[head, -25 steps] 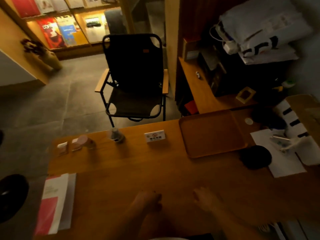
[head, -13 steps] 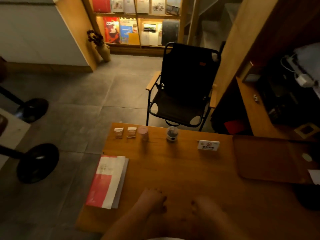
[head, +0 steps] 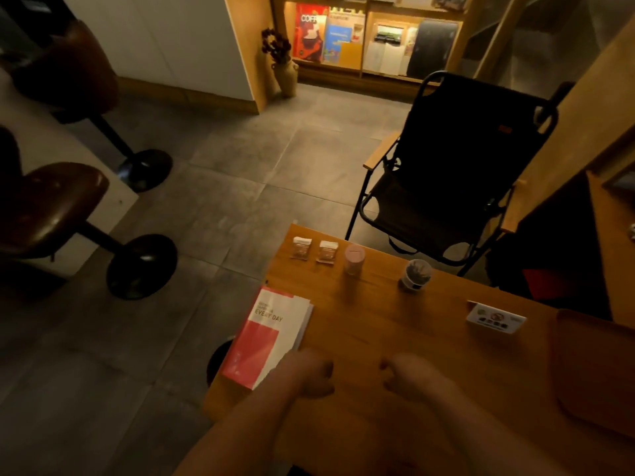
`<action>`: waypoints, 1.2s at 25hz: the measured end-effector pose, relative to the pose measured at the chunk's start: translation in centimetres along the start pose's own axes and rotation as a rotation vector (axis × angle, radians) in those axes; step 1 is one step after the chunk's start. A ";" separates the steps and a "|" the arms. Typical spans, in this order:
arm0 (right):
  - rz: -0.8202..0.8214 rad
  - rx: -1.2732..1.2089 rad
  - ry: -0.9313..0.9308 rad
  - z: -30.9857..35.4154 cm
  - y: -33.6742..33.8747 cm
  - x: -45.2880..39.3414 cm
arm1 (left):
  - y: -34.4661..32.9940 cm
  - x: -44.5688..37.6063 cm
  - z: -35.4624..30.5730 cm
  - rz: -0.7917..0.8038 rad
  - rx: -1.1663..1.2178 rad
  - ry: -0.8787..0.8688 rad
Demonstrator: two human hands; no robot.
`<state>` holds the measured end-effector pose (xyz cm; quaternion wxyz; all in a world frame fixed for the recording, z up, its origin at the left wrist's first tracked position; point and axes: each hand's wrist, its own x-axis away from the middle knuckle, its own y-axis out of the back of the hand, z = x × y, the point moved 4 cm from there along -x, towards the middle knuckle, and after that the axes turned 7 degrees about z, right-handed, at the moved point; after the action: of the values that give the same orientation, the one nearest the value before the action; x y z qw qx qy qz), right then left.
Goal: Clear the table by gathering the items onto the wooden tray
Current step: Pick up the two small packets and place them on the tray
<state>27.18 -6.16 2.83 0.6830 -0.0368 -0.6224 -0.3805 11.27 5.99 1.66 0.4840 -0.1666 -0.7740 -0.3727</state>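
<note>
The wooden tray (head: pixel 591 365) lies at the right edge of the view on the wooden table (head: pixel 395 331), partly cut off. A red and white booklet (head: pixel 268 334) rests at the table's left edge. Along the far edge stand two small packets (head: pixel 300 248) (head: pixel 328 251), a pink cup (head: pixel 354 259) and a small clear-domed jar (head: pixel 415 274). A white sign card (head: pixel 494 318) stands left of the tray. My left hand (head: pixel 305 371) and my right hand (head: pixel 409 372) rest on the table near me, fingers curled, holding nothing. The left hand touches the booklet's near corner.
A black folding chair (head: pixel 453 173) stands behind the table's far edge. Two brown bar stools (head: pixel 51 207) with black bases are on the left, on the grey tiled floor. A magazine shelf (head: pixel 371 39) and a vase (head: pixel 285 73) are at the back.
The view has swung left: the tray slid to the right edge and the booklet and stools came into view. Both hands stay curled on the table near me.
</note>
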 end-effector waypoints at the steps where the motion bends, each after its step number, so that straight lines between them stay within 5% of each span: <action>1: -0.010 0.014 -0.010 0.2 0.8 -0.7 | 1.1 -0.4 0.5 0.005 0.058 -0.016; 9: -0.294 0.070 0.094 5.0 11.4 -6.5 | 10.8 -2.8 7.1 -0.162 0.232 0.016; 15: -0.557 0.257 0.093 7.4 18.6 -10.7 | 17.3 -5.2 11.3 -0.323 0.062 0.069; 21: -0.554 0.307 0.003 7.0 21.5 -15.5 | 21.4 -9.0 12.9 -0.514 -0.136 0.081; 30: -0.476 0.332 -0.040 6.2 22.3 -21.2 | 22.6 -14.6 14.0 -0.587 -0.242 0.002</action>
<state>36.03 22.90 -4.94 0.5589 0.2154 -0.6805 -0.4221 23.45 32.88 -5.30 0.3333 0.0078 -0.7386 -0.5859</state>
